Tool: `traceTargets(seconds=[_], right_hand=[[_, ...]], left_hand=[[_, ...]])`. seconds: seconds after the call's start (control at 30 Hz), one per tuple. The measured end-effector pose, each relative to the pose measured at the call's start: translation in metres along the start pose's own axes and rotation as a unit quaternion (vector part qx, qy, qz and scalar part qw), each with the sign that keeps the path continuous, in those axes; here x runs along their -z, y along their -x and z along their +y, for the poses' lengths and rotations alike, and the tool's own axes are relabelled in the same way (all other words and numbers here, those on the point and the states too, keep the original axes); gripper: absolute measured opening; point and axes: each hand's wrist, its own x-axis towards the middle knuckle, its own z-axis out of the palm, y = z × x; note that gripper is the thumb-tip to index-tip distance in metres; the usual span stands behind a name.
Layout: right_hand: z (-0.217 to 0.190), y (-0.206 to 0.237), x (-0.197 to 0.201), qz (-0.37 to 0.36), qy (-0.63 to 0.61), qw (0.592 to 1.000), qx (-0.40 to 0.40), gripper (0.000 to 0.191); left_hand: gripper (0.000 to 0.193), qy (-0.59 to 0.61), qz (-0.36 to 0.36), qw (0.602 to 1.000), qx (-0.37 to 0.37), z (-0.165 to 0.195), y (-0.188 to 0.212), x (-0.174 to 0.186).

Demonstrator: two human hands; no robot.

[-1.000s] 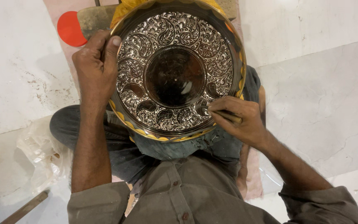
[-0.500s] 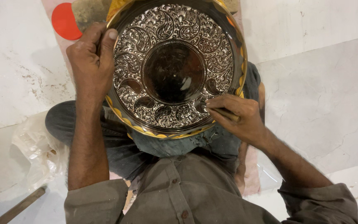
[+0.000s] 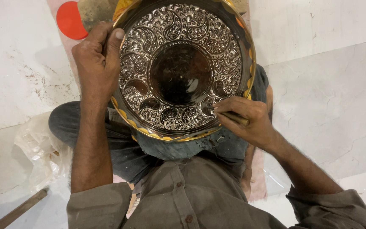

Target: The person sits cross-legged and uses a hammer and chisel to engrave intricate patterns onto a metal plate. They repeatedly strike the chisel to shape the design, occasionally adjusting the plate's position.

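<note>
Resting on the lap, the plate (image 3: 183, 68) leans tilted. Right hand (image 3: 250, 121) pinches a tool (image 3: 234, 117), tip on the embossed band at the near-right; short, light strokes judged best. Left hand (image 3: 96, 63) clamps the left rim, thumb over the edge. Open floor (image 3: 318, 85) right and far; plastic sheet (image 3: 39, 152) crowds near-left.

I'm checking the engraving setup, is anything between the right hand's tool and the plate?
Nothing visible. The right hand holds the tool with its tip right at the plate, on the embossed band at the lower right. The left hand grips the opposite rim, clear of that spot.
</note>
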Motion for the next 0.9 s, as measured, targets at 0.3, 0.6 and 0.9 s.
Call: traceTargets(seconds=[0.3,0.6,0.9], right_hand=[[0.0041,0.0003,0.0021,-0.029,-0.008,1.0,-0.006,0.017],[-0.0002,-0.0023,0.0053,-0.038,-0.01,0.999,-0.022,0.017],[-0.0005,-0.0023,-0.0007,-0.005,-0.001,1.0,-0.015,0.021]], left_hand=[[0.024,0.001,-0.006,1.0,0.009,-0.0017,0.0001,-0.0013],[0.02,0.0,-0.002,1.0,0.0,0.0025,-0.0009,-0.0003],[0.021,0.007,-0.004,1.0,-0.001,0.0034,-0.0004,0.0005]])
